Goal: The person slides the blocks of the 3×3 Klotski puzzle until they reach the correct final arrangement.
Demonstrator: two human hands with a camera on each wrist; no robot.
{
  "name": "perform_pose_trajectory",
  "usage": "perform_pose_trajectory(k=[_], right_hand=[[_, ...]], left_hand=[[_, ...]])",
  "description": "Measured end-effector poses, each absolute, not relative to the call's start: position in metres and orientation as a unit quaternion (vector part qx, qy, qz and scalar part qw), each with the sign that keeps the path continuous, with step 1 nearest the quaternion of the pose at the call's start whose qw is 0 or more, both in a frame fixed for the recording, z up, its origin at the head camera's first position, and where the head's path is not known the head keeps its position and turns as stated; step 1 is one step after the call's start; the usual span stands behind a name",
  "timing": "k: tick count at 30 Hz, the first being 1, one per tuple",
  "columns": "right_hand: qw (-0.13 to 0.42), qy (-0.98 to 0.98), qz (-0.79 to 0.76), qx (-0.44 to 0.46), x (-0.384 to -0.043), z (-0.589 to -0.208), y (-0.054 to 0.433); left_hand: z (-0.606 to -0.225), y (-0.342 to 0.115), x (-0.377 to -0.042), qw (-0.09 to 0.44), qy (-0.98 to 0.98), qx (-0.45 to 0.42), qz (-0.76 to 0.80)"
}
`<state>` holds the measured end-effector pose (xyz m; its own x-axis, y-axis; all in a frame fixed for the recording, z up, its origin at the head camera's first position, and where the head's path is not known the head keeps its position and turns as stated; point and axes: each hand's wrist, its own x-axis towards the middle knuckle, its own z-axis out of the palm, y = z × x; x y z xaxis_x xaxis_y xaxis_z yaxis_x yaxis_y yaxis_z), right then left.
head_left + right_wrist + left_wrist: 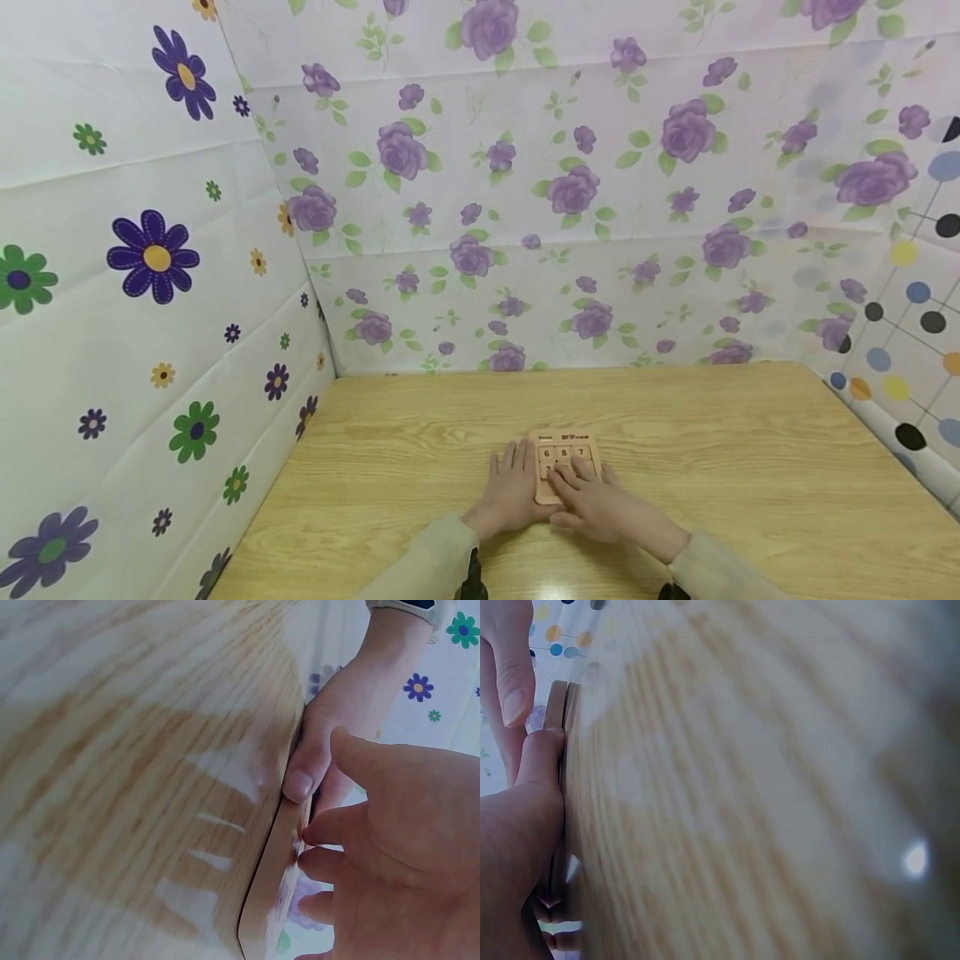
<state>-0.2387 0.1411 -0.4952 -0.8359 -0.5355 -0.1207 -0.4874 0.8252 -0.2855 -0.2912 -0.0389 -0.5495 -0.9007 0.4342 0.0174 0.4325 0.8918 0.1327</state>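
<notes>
A flat, light wooden number slide puzzle [546, 495] lies on the table, its top row of tiles [564, 453] reading 6, 8, 7. My left hand [513, 492] braces it, fingers stretched along its left side and thumb along the near edge. The left wrist view shows that thumb [544, 754] against the side of the puzzle [556, 705]. Over the lower rows lies my right hand [596, 502], its fingertips touching the tiles and covering most of them. In the right wrist view, its fingers [322, 864] reach to the puzzle's face [289, 881].
The wood-grain table [420, 433] extends around the puzzle on all sides. Behind it hangs a cloth with purple roses [573, 190]. Flower-printed cloth [153, 257] closes the left side, and dotted cloth [918, 350] the right.
</notes>
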Motion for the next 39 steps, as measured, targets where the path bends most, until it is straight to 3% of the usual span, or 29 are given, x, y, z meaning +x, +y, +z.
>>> perform_pose_trajectory(k=[39], right_hand=[[0.081, 0.951, -0.103, -0.28, -0.222, -0.498, 0.138]], left_hand=[[-0.547, -0.038, -0.289, 0.014, 0.974, 0.217, 0.068]])
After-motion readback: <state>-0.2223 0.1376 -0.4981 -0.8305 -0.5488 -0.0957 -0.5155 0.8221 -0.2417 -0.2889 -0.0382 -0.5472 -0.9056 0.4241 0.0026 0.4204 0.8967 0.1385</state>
